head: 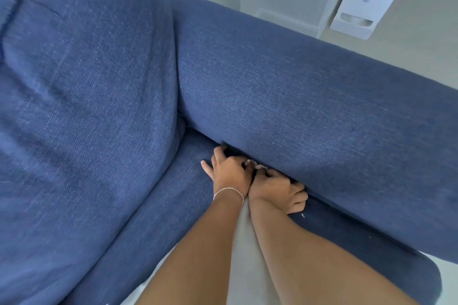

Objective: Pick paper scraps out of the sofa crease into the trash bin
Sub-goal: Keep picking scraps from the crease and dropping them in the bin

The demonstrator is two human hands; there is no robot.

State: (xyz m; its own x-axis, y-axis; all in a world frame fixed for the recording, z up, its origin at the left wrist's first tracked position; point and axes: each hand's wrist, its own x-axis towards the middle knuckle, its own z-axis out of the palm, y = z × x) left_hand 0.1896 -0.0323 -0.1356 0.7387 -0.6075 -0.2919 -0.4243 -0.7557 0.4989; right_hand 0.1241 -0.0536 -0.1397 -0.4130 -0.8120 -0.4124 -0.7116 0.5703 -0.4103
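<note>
Both hands are pressed into the crease between the blue sofa's seat cushion (173, 195) and its armrest (309, 106). My left hand (229, 171), with a thin bracelet at the wrist, has its fingers curled at the crease and its thumb spread on the seat. My right hand (277, 188) is curled beside it, fingers tucked against the armrest. A small clump of white paper scraps (254, 164) shows between the two hands at the crease; which hand grips it I cannot tell. One tiny white scrap (302, 215) lies on the seat just right of my right hand.
The blue back cushion (81, 94) fills the left side. Beyond the armrest stands a white box-like container (364, 2) on the pale floor at the upper right. Pale fabric (244, 242) shows between my forearms.
</note>
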